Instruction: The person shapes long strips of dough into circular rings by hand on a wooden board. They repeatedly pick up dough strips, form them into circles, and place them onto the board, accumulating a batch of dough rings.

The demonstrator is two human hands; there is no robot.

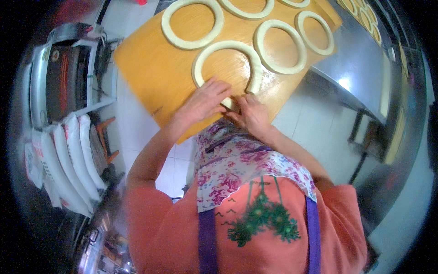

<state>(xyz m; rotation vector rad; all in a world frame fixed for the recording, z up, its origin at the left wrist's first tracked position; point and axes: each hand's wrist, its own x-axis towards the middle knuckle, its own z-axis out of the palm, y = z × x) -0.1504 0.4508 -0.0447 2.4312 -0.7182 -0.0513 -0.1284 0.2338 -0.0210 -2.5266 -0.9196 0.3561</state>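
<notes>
A pale dough ring [232, 44] lies on the near part of a wooden board [148, 64]. My left hand [207, 99] bends over the ring's near left side, fingers resting on the dough. At its near right side, my right hand [251, 115] has its fingers curled around the dough, close to the left fingertips. Both hands cover the ring's near portion, so I cannot tell whether its ends are joined there. Farther back lie several more dough rings, among them one at the left [194, 44] and one at the right [283, 70].
A shiny metal table [340, 75] stands right of the board, with more pale rings [365, 19] at its far end. White filled sacks [68, 160] stand upright at the left, below a dark boxy appliance [66, 80]. A flowered apron [228, 178] hangs against the board's near edge.
</notes>
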